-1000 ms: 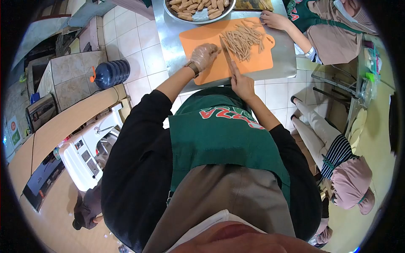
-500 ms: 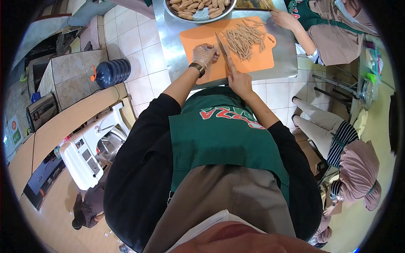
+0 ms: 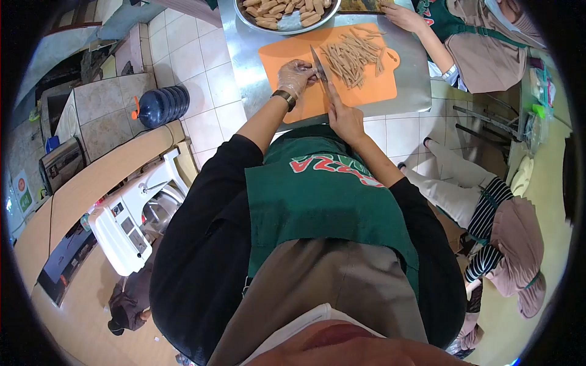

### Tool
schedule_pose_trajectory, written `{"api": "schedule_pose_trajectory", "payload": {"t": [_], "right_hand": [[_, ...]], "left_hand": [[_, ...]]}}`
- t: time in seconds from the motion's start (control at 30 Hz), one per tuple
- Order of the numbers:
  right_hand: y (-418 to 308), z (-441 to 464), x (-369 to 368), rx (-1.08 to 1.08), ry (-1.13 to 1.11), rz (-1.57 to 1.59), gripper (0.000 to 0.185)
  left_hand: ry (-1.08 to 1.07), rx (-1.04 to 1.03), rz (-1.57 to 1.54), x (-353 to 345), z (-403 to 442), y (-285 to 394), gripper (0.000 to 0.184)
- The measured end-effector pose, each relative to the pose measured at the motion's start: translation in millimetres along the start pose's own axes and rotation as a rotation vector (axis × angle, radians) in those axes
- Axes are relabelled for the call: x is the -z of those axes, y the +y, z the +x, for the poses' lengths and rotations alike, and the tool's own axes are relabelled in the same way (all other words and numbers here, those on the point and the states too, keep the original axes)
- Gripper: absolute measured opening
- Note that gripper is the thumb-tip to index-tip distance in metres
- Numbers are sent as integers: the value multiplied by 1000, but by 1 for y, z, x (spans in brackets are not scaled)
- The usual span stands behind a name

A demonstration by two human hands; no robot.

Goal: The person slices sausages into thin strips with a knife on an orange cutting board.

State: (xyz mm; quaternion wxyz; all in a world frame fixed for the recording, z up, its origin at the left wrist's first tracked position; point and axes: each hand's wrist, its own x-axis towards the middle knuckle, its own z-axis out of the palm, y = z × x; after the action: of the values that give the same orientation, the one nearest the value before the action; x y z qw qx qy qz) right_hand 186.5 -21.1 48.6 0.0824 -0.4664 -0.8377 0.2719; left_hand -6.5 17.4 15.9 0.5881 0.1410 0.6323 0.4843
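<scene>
My left hand [image 3: 296,77], in a clear plastic glove, is closed over the left part of the orange cutting board [image 3: 287,56]. Its fingertips are pinched beside the blade, and whatever they hold is hidden. My right hand [image 3: 348,122] grips the handle of a kitchen knife [image 3: 320,64], whose blade points away from me across the board. To the right of the blade lies a pile of thin light-brown strips [image 3: 353,60].
Beyond the board is a metal bowl [image 3: 289,25] of brown finger-shaped pieces [image 3: 265,9]. A co-worker's hand [image 3: 400,15] is at the table's [image 3: 244,67] far right, by a dark tray [image 3: 360,6]. A blue water bottle [image 3: 163,105] lies at left.
The knife blade has shifted slightly nearer my left fingertips. The co-worker's hand has moved a little away and to the left. Another person at right has bent lower.
</scene>
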Motion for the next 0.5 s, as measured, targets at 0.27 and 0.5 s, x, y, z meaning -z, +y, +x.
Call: {"api": "schedule_pose_trajectory", "payload": {"t": [0.27, 0.5], "right_hand": [[0, 4, 3, 5, -10, -16, 75], [3, 5, 1, -9, -28, -3, 75]], "left_hand": [[-4, 6, -8, -2, -4, 8, 24], [3, 47, 1, -2, -3, 8, 23]]}}
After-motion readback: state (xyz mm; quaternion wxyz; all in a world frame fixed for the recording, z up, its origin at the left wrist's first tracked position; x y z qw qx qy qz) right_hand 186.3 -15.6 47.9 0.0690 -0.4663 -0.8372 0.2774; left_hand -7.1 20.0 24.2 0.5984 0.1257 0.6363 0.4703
